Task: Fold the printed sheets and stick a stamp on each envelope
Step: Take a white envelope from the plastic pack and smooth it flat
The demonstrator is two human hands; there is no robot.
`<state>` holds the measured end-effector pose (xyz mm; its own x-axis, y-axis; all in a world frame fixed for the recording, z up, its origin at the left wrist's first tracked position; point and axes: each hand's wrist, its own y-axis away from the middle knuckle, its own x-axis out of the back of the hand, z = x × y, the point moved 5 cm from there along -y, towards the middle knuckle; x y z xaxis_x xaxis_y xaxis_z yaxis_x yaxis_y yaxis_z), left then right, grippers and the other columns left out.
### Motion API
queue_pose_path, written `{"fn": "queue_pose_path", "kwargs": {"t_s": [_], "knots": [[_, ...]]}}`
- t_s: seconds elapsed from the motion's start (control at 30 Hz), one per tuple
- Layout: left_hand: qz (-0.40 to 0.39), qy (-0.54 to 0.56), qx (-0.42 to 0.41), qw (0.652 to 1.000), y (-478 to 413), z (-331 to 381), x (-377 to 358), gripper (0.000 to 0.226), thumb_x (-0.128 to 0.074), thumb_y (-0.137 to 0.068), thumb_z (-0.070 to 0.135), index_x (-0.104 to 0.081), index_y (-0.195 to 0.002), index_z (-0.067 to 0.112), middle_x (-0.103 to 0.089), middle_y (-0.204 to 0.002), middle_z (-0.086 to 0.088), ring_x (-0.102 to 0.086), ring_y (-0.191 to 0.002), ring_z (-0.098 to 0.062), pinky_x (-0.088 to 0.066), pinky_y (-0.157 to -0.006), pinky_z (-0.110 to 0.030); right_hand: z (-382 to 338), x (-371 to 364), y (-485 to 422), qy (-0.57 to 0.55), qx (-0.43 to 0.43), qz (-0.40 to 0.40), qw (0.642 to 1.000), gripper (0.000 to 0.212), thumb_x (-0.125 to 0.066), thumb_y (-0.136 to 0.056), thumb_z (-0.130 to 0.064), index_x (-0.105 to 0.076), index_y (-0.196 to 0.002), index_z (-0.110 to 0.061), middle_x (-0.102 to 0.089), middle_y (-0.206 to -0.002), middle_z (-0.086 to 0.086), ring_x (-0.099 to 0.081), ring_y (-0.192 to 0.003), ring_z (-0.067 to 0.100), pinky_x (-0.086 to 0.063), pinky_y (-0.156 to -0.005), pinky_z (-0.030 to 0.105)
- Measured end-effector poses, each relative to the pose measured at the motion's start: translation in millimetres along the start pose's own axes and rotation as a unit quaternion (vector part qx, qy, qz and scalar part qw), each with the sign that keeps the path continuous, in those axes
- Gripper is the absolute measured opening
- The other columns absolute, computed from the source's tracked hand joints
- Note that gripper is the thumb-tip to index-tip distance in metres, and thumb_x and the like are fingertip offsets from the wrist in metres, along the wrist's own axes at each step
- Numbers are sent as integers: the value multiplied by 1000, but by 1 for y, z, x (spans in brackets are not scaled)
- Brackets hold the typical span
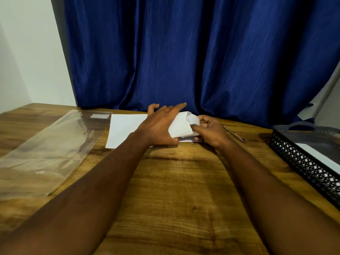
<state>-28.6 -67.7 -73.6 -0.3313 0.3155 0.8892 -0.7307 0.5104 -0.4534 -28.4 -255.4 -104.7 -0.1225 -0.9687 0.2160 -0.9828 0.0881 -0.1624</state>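
1. Hands come first: our left hand point(161, 124) and right hand point(211, 131) sit close together at the far side of the brown wooden table point(174, 181). A curled white paper sheet point(181, 126) lies between them.
2. Our right hand pinches the right part of the curled white paper sheet, thumb on top and fingers curled beneath it.
3. Our left hand is spread, with the forefinger stretched out straight, the other fingers bent, and the thumb lying along the paper's near edge. The raised curl leans against this hand.
4. Beneath and to the left of our left hand lies a flat white paper sheet point(125, 129). The left hand covers the part in between, so we cannot tell whether the flat sheet and the curled one are a single piece.
5. Dark print shows faintly at the near edge of the paper, just under our right thumb.
6. Farther left of the left hand lies a long clear plastic sleeve point(46, 153), with a small white label point(100, 116) at its far end.
7. Just right of the right hand, but not touching it, lies a slim brown pen point(234, 133), set at a slant.
8. Well to the right stands a black perforated metal tray point(303, 162) with a pale sheet point(320, 155) inside.
9. Beyond both hands a dark blue pleated curtain point(184, 52) hangs down to the table's far edge.
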Motion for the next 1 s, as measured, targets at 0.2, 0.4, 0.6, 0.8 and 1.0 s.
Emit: {"fn": "queue_pose_path", "kwargs": {"t_s": [0.2,0.4,0.6,0.8,1.0], "knots": [[-21,-11,48,999,5,-17,-8,125,-83,-67,45,-2,-162,36,-48,-150,0,-39,-138,-21,-1,-123,-52,16,12,-6,219,74,67,971,24,-63,-100,-31,-65,-125,-34,-70,-127,-6,-65,-119,18,-54,-101,41],[-29,-5,53,998,7,-20,-16,126,-83,-68,45,1,-161,38,-46,-152,-1,-37,-140,-21,-4,-123,-56,23,-16,-9,433,62,-125,890,70,-46,-93,-62,-29,-159,-44,-43,-163,-5,-37,-149,26,-26,-119,62],[-31,-12,61,998,7,-25,-18,127,-84,-68,48,2,-161,39,-42,-157,-2,-33,-144,-22,-1,-123,-56,15,-18,-10,483,76,-116,865,77,-43,-84,-70,-42,-153,-35,-53,-144,0,-42,-139,26,-30,-116,60],[-24,-16,56,998,6,-25,-18,128,-84,-67,47,2,-161,39,-43,-154,-2,-34,-143,-23,-1,-122,-56,8,-19,-10,515,54,-115,847,73,-54,-78,-74,-55,-135,-28,-50,-140,1,-39,-136,26,-29,-99,43],[-14,-20,61,998,6,-27,-17,127,-84,-68,48,1,-161,38,-42,-155,-2,-32,-145,-23,1,-123,-58,7,-19,-11,538,39,-108,835,65,-55,-79,-75,-55,-125,-29,-52,-134,0,-42,-128,24,-32,-98,48]]}}
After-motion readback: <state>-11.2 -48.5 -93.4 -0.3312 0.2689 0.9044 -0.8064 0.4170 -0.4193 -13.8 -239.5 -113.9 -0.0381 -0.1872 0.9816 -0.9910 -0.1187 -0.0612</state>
